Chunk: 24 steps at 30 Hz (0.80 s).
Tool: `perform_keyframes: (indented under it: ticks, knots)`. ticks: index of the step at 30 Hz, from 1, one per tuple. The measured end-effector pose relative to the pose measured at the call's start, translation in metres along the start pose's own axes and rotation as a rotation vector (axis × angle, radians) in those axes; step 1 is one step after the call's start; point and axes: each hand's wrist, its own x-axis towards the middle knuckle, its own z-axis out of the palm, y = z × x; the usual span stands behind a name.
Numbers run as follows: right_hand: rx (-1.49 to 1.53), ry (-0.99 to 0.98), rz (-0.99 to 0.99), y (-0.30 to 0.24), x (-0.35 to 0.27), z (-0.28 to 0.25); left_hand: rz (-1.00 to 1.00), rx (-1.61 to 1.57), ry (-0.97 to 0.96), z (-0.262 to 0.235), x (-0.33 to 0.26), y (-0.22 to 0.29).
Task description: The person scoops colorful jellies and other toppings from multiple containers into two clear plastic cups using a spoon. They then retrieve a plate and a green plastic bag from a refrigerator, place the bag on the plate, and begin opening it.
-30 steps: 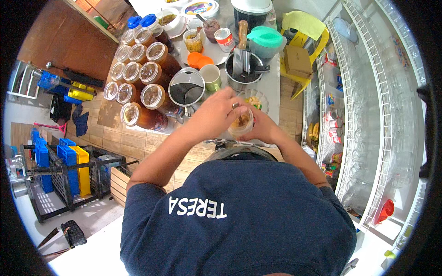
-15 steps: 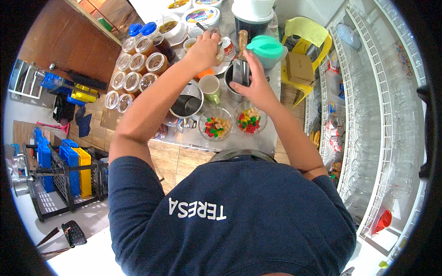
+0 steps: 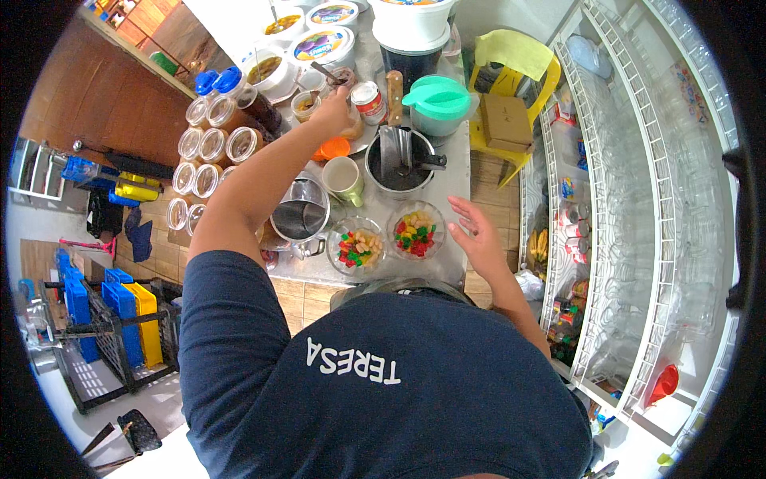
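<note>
L hand (image 3: 339, 113) was far ctr, btwn small jar (image 3: 299, 114) & red/white can (image 3: 369, 102); couldn't tell its grip. R hand (image 3: 476, 235) hung w/ fingers apart, just right of R bowl (image 3: 439, 217); L bowl (image 3: 334, 237) sat alongside, near tbl edge.

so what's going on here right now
Someone is working at a table with both hands. Their left hand is among the small jars, beside a can; its grip is hard to make out. The right hand is open and holds nothing, to the right of two glass bowls with colourful pieces in them.
</note>
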Motion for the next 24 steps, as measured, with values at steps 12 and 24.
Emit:
perform_keyframes:
  ticks: [12,24]
  knots:
    - [0.023,0.080,0.132,0.020,-0.026,-0.022,0.246,0.537,0.032,-0.101,0.073,0.031]
    - [-0.029,0.380,0.216,0.033,-0.076,-0.033,0.095,0.755,-0.351,-0.060,0.145,-0.005]
